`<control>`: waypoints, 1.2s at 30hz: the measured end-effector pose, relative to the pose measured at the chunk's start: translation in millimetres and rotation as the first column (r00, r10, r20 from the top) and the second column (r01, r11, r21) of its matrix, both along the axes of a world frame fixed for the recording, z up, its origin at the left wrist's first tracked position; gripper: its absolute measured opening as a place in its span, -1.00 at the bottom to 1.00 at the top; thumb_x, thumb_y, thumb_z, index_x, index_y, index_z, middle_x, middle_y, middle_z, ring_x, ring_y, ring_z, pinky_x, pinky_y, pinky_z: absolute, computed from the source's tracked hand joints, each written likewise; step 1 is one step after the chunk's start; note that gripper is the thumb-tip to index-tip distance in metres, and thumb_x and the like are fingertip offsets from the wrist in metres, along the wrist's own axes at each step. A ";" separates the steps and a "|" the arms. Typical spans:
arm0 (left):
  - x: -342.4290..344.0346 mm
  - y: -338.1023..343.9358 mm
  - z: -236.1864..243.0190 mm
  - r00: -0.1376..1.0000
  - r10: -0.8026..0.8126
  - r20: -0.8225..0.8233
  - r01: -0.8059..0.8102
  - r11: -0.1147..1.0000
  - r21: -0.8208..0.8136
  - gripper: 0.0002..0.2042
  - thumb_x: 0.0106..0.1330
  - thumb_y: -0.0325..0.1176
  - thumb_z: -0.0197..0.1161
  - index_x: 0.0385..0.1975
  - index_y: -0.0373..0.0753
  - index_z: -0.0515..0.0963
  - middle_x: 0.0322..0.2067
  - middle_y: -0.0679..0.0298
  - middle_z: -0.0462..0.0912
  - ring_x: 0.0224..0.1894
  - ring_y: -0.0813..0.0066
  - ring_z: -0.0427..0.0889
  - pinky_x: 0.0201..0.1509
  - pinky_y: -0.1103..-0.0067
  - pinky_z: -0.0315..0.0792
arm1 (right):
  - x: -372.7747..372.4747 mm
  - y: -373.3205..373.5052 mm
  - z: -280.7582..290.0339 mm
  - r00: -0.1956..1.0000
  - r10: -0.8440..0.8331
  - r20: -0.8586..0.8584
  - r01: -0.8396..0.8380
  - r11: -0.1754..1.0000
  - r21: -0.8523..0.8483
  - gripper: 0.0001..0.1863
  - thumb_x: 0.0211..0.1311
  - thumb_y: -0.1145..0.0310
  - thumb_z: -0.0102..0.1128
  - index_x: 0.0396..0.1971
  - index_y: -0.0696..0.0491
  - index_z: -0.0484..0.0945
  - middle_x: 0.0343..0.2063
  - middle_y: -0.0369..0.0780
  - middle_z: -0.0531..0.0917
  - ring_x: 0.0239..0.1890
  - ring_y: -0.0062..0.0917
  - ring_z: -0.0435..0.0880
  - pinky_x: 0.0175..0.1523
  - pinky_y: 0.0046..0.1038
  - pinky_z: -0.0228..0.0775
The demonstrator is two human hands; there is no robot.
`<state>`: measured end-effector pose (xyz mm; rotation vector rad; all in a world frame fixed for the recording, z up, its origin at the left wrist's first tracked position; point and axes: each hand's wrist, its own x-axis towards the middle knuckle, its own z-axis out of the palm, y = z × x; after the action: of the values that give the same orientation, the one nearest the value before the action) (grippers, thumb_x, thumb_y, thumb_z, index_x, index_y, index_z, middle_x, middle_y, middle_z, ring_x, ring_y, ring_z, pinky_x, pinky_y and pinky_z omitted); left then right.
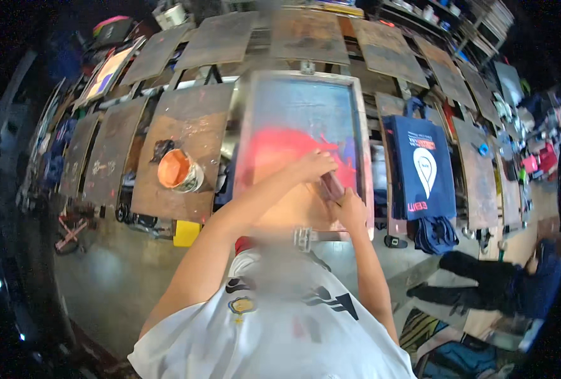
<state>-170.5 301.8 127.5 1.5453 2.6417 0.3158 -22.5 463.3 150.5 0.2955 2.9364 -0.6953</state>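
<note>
A screen-printing frame (364,151) lies in front of me. Red-pink ink (280,144) spreads over the middle of its mesh, with blue toward the far end and pale orange nearer me. Between my hands is a brownish squeegee (332,186), tilted over the right part of the screen. My left hand (315,165) is closed at its far end, while my right hand (351,210) grips the near end. Fingers hide parts of the squeegee, and I cannot tell whether its blade touches the mesh.
An orange-stained bucket (195,177) stands on a board to the left, beside a dark crumpled thing (163,150). Dark blue printed tote bags (427,167) lie stacked to the right. More flat boards (212,38) line the far side. Someone in dark clothes (514,284) is at the lower right.
</note>
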 end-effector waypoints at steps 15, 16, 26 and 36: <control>-18.9 -57.7 2.3 0.990 0.095 0.100 -0.106 0.988 0.111 -0.47 -0.10 -0.44 0.49 -0.03 -0.08 0.51 0.01 0.34 0.55 0.19 0.32 0.44 0.16 0.22 0.35 | -39.4 -43.5 -21.8 0.993 -0.001 -0.117 0.009 0.998 0.067 -0.52 0.04 0.09 0.40 -0.22 0.10 0.41 -0.24 -0.05 0.61 -0.21 -0.08 0.68 -0.19 -0.06 0.55; -19.8 -76.0 -2.1 0.977 0.166 0.133 -0.188 0.965 0.183 -0.46 -0.09 -0.43 0.49 -0.02 -0.10 0.51 0.01 0.30 0.54 0.19 0.28 0.43 0.17 0.22 0.34 | -56.6 -48.0 -22.6 0.989 0.101 -0.107 -0.090 0.991 0.103 -0.52 0.02 0.10 0.41 -0.20 0.09 0.43 -0.20 -0.05 0.61 -0.17 -0.10 0.68 -0.17 -0.09 0.57; 85.6 -176.7 -15.5 0.550 0.829 0.099 -0.824 0.519 0.229 -0.42 0.00 -0.31 0.48 0.06 -0.19 0.43 -0.03 0.15 0.49 0.08 0.07 0.42 0.07 0.23 0.36 | -163.2 -143.3 -11.5 0.581 0.801 0.147 -0.805 0.539 0.248 -0.46 -0.15 0.08 0.46 -0.12 -0.04 0.54 -0.11 -0.13 0.66 0.05 -0.20 0.62 -0.01 -0.06 0.53; 119.8 -171.0 -14.0 0.380 0.884 0.272 -0.920 0.333 0.205 -0.41 -0.04 -0.26 0.51 0.04 -0.21 0.43 -0.03 0.16 0.50 0.07 0.07 0.42 0.09 0.21 0.34 | -175.9 -152.6 -27.4 0.320 0.937 0.138 -0.937 0.292 0.189 -0.57 -0.17 0.09 0.40 -0.27 -0.01 0.63 -0.27 -0.10 0.71 -0.14 -0.15 0.70 -0.08 -0.07 0.52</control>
<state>-50.7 130.8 113.5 -0.2189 3.1424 0.8847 -198.5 310.7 123.1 -1.3643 2.4516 -0.1085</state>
